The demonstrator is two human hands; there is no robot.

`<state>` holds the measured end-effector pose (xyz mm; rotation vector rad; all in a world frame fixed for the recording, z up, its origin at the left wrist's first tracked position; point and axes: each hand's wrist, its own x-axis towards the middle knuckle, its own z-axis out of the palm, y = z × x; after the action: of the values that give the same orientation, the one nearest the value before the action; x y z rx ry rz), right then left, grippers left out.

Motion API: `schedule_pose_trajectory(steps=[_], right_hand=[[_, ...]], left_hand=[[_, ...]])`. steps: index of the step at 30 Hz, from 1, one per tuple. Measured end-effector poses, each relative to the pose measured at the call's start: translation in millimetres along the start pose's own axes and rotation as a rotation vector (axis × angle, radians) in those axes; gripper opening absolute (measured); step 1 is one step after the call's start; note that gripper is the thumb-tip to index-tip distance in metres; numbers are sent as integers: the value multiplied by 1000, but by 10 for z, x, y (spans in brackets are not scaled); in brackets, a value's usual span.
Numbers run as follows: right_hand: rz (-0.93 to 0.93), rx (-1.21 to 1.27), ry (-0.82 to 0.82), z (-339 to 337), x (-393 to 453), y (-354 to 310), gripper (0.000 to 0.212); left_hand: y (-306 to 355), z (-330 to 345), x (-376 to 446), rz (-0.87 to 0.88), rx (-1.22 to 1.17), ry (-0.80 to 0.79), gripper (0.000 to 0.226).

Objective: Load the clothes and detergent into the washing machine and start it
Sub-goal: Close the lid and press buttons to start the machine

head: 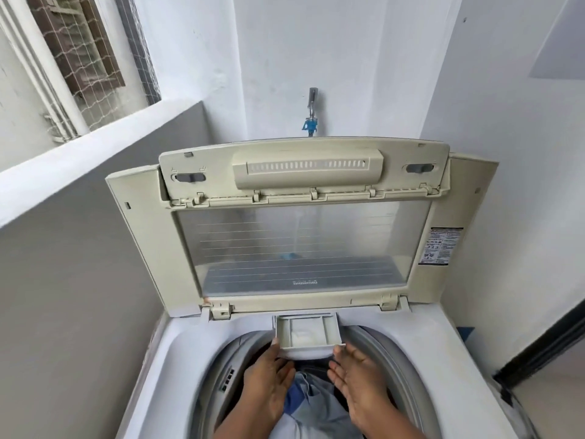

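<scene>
The washing machine (152, 353) stands in a white corner, with a tap (311, 106) on the wall behind and a window (79, 49) at the left. Its lid (300, 242) is folded up. Both hands reach over the drum: the left hand (269, 381) touches the pulled-out detergent drawer (308, 334) with straight fingers, and the right hand (357, 375) is flat and relaxed just beside it. White powder lies in the drawer. Blue and grey clothes (311, 403) lie in the drum.

Soft, even daylight fills the view, brightest on the white walls (348, 58) and coming from the netted window (82, 58) at the upper left; shadows are faint. The wide-angle lens bends straight lines near the edges, so the ledge (95, 144) and walls lean outward. Detail is slightly soft overall, with motion blur on both hands and the washer's lower rim (152, 359).
</scene>
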<state>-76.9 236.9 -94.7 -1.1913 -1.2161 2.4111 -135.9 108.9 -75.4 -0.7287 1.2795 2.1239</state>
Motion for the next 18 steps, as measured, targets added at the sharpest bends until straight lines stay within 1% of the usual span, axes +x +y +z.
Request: schedule_pose_trajectory(steps=[2,4,11,18], right_hand=[[-35,9,12,14,35,23,44],[-66,14,15,22,58,37,46],[-102,-40,44,101,124,-18,45],[-74,-41,38,166,225,-106,40]], left_hand=[[-17,0,66,23,20,11,50],[-3,13,107,36,31,26,49],[34,74,177,15,-16,34,55],[131,152,195,17,-68,31,45]])
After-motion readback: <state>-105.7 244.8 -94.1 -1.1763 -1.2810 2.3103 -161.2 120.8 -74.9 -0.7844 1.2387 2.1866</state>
